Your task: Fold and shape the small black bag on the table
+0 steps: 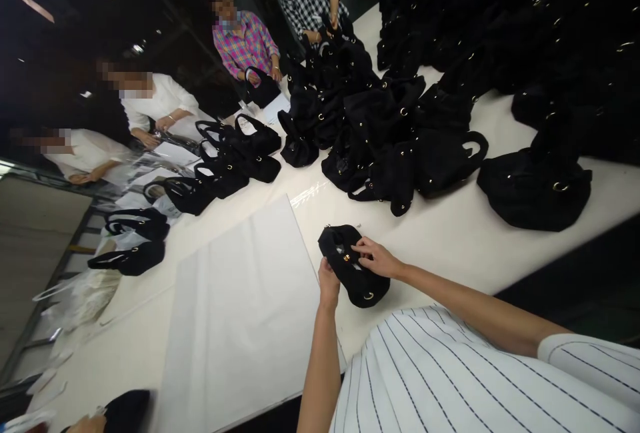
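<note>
A small black handbag (356, 281) with gold hardware lies on the white table (465, 233) just in front of me. My left hand (329, 284) grips its near-left edge, fingers curled round the fabric. On top of the bag rests my right hand (376, 256), its fingers pinched at the opening near a small gold and red fitting (347, 258). A large white sheet (240, 313) lies flat to the left of the bag.
A heap of black handbags (370, 120) fills the middle of the table, with more stacked at the far right (535, 186). A row of bags (220, 166) lines the left edge. Several other people (245, 43) stand along the left and far sides, handling bags and clear plastic wrap (80, 293).
</note>
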`<state>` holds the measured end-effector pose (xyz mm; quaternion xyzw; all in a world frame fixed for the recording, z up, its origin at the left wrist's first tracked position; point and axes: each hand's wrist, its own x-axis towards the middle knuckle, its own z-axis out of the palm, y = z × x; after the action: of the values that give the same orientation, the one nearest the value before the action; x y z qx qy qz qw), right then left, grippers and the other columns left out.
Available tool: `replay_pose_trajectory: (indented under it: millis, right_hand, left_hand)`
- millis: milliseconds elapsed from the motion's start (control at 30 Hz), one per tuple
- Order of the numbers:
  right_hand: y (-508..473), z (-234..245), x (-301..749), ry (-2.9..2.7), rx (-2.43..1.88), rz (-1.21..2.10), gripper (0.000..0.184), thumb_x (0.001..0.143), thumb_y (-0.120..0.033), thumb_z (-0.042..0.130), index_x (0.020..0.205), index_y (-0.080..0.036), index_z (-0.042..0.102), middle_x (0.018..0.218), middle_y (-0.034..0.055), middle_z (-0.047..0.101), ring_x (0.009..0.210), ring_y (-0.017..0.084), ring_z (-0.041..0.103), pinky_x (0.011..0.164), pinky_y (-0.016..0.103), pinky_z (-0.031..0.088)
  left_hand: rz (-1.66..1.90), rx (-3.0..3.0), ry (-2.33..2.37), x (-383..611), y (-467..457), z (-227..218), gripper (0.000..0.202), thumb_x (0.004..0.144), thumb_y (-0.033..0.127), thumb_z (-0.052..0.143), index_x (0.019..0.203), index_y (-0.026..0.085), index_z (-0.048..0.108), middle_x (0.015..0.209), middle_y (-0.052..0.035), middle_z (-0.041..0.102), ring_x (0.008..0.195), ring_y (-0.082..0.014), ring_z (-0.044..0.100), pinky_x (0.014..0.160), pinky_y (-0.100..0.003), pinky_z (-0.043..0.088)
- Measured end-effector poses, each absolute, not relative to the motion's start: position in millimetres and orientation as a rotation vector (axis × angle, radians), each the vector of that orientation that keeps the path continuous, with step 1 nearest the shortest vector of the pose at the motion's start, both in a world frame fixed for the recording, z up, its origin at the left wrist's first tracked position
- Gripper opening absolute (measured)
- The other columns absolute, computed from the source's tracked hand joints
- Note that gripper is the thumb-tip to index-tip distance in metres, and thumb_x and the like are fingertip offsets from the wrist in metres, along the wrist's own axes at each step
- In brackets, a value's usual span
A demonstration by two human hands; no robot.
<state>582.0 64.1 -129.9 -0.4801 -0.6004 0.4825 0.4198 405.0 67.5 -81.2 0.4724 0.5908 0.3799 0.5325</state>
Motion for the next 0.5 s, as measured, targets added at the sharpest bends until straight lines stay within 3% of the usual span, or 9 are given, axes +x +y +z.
replay_pose_trajectory:
  millis: [333,500]
  right_hand:
    - [70,-123,575,-1.624,-1.286,1.140,0.020,0.080,-0.018,0.052,0.094,-0.020,0.066,0.096,0.0023,0.054,0.066,0.012,0.050,0.068,0.029,0.047]
    - [64,-117,578,-1.609,-1.273,1.190,0.032,0.082,-0.026,0.055,0.113,-0.021,0.063,0.107,0.0056,0.055,0.076,0.015,0.055,0.073,0.031,0.050]
  left_hand:
    - [0.719,1.274,1.566,410,84,-81,0.027,0.062,0.035,0.075,0.074,0.017,0.060,0.064,-0.0019,0.063,0.060,-0.0158,0.056,0.055,-0.026,0.043]
    - [0.835,1.138,1.592,416,76,-85,0.028,0.060,0.035,0.075,0.076,0.018,0.059,0.059,0.0011,0.058,0.053,-0.0128,0.051,0.049,-0.024,0.041]
